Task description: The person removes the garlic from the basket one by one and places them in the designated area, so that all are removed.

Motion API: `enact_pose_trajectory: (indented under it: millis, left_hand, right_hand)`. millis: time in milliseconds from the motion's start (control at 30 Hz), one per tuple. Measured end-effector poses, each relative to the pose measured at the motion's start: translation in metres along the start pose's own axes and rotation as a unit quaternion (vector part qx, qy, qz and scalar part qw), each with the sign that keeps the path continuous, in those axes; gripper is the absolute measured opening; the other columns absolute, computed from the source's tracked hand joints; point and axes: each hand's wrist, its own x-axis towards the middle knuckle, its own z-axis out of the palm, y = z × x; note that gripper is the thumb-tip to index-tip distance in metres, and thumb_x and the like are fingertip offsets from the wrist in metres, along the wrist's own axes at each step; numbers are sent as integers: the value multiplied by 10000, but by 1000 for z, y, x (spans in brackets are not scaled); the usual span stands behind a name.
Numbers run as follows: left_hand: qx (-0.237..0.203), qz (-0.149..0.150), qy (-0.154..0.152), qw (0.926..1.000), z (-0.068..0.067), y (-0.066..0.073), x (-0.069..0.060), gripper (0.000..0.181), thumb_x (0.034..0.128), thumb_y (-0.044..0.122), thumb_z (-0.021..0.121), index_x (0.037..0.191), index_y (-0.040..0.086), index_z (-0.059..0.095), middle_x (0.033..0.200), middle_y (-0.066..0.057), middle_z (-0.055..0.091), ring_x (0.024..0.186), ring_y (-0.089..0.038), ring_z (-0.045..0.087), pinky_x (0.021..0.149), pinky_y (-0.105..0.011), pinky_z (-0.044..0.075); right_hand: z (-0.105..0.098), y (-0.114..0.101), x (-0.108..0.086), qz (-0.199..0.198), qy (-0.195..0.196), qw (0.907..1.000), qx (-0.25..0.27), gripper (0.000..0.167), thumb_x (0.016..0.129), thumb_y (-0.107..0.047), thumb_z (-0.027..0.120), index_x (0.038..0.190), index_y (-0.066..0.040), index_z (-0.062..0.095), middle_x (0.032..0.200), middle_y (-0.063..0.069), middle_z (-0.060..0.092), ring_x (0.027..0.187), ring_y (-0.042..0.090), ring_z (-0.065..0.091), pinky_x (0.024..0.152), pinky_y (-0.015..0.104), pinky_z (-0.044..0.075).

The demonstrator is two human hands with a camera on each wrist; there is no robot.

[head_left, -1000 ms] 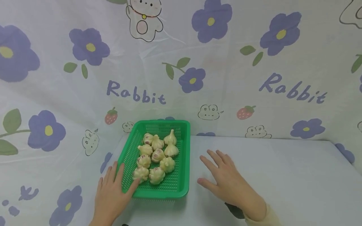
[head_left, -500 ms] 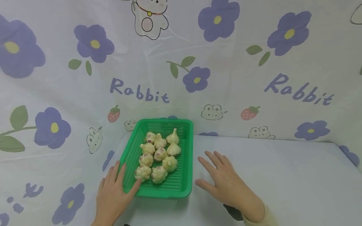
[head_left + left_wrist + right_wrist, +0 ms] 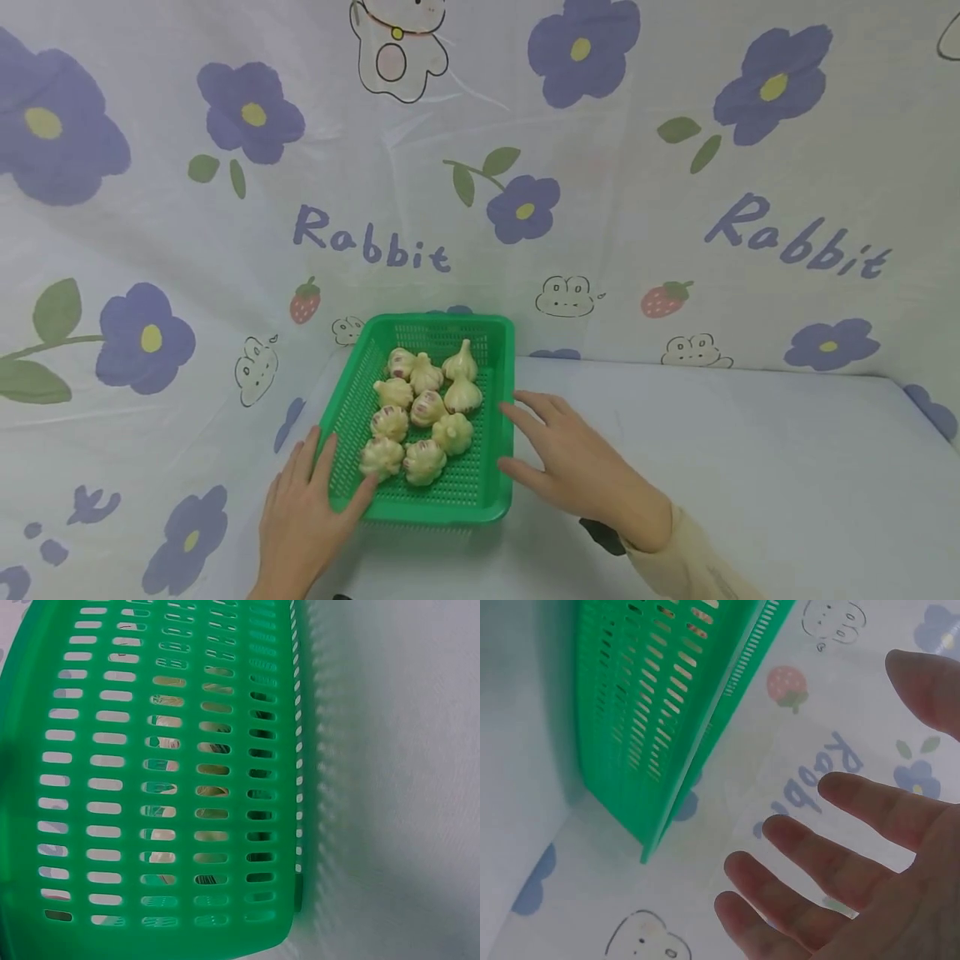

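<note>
A green perforated plastic basket (image 3: 427, 512) sits on the white table in the head view, holding several pale garlic bulbs (image 3: 424, 462) with purplish marks. My left hand (image 3: 306, 517) lies at its near left corner, fingers spread along the left rim and thumb over the front edge. On the opposite side, my right hand (image 3: 581, 468) has its fingertips by the right rim. Its fingers are extended and hold nothing; in the right wrist view a gap shows between those fingers (image 3: 810, 844) and the basket. The left wrist view shows only the slotted basket wall (image 3: 180, 787).
Behind the table hangs a white cloth (image 3: 615, 225) printed with purple flowers, strawberries and rabbits. White tabletop (image 3: 735, 467) extends right of the basket. A small dark patch (image 3: 602, 536) shows under my right wrist.
My right hand has moved left, from apart from the basket to its right rim. The left hand keeps its place at the corner. The head view has shifted slightly.
</note>
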Motion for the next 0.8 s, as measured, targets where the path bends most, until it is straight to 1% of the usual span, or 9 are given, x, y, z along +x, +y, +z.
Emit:
enact_pose_trajectory:
  millis: [233,367,467,600,800]
  left_hand:
    - [-21,-22,2,10000,1,-1,0,885,960,686,581,1544,29,478,1652,-218,364,1474,-496,386,1134,-698,375]
    - [-43,42,116,9999,3,-1,-1,875,957,672,596,1534,22,491,1643,-222,379,1463,-491,405,1131,-684,389]
    - [-62,86,244,9996,3,-1,0,861,951,657,617,1522,21,507,1633,-221,396,1447,-489,429,1113,-683,407]
    - [-66,82,301,9995,4,-1,0,857,948,653,624,1519,24,511,1631,-214,401,1436,-485,445,1087,-693,426]
    - [-77,42,273,9996,4,-2,0,858,947,651,625,1532,36,497,1641,-204,388,1434,-465,451,1083,-681,436]
  right_hand:
    - [2,-8,17,-232,-455,9986,-100,630,998,-385,711,1505,-58,530,1531,206,517,1397,389,510,1109,545,495]
    - [3,-12,25,-306,-550,9978,-195,632,1000,-404,702,1514,-83,525,1535,216,513,1380,404,523,1095,539,506]
    - [2,-15,31,-398,-538,9974,-253,629,1001,-415,697,1515,-95,525,1532,227,513,1373,412,532,1093,538,509]
    - [1,-21,39,-615,-499,9959,-430,617,1000,-421,699,1508,-115,531,1494,227,542,1336,399,565,1061,511,537]
    - [1,-32,53,-957,-353,9923,-705,552,1000,-390,705,1462,-115,577,1431,215,585,1199,360,627,916,460,600]
